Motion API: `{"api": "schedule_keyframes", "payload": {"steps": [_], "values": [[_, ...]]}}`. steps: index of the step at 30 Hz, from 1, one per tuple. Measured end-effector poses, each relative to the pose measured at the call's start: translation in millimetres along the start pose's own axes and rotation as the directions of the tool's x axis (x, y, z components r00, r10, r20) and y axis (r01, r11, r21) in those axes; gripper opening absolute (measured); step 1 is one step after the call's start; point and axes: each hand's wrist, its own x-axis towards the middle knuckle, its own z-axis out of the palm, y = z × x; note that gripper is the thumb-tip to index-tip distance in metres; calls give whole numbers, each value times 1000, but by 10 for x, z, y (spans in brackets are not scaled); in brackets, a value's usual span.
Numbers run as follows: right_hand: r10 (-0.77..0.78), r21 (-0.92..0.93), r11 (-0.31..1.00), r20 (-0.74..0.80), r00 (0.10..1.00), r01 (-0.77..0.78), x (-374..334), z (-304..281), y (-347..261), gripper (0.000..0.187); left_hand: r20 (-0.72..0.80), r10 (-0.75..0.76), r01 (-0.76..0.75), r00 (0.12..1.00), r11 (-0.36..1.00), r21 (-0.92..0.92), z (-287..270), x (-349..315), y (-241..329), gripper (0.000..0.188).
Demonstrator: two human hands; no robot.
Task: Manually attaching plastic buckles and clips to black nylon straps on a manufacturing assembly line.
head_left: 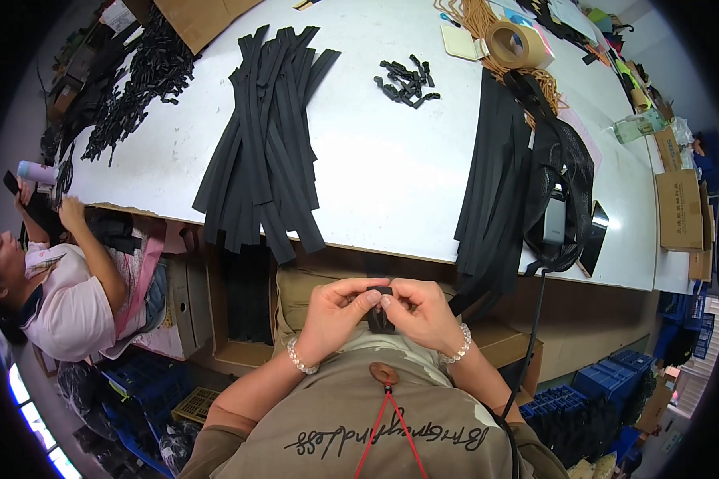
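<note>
Just past the table's front edge, close to my body, my left hand (337,313) and my right hand (423,316) meet over a black fabric strip (381,321). Thumbs and fingertips of both hands pinch its upper end, and the rest hangs down between them. Whether a small part sits under my fingertips is hidden. Ahead on the table, a crossed pile of black strips (268,152) lies to the left. More black strips (487,172) lie to the right and droop over the edge. Farther back between them is a small heap of black plastic pieces (407,82).
A black mesh bag (571,152) with a grey device (554,219) lies at right, near a tape roll (510,44) and orange cord (470,14). A large heap of black pieces (148,76) is far left. A co-worker (80,287) sits at left. Blue crates (607,379) stand right.
</note>
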Motion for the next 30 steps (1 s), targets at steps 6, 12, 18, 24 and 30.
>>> {"api": "schedule_keyframes", "payload": {"steps": [6,12,18,24,30], "values": [[-222,15,974,-86,971,224,47,128,135,24,-22,-95,82,995,939,-334,37,-8,-176,17],[-268,7,963,87,960,268,144,-23,173,18,-63,-88,53,994,905,-422,61,-4,-261,16],[-292,-207,932,61,954,298,122,-4,114,16,-114,-22,-6,993,971,-240,25,35,-214,17],[-210,-212,958,-70,975,191,29,-14,-37,14,-77,68,-64,995,997,48,10,64,2,19],[-367,-312,885,-7,930,346,-10,-9,-98,8,42,282,-283,959,928,241,-30,26,0,19]]}}
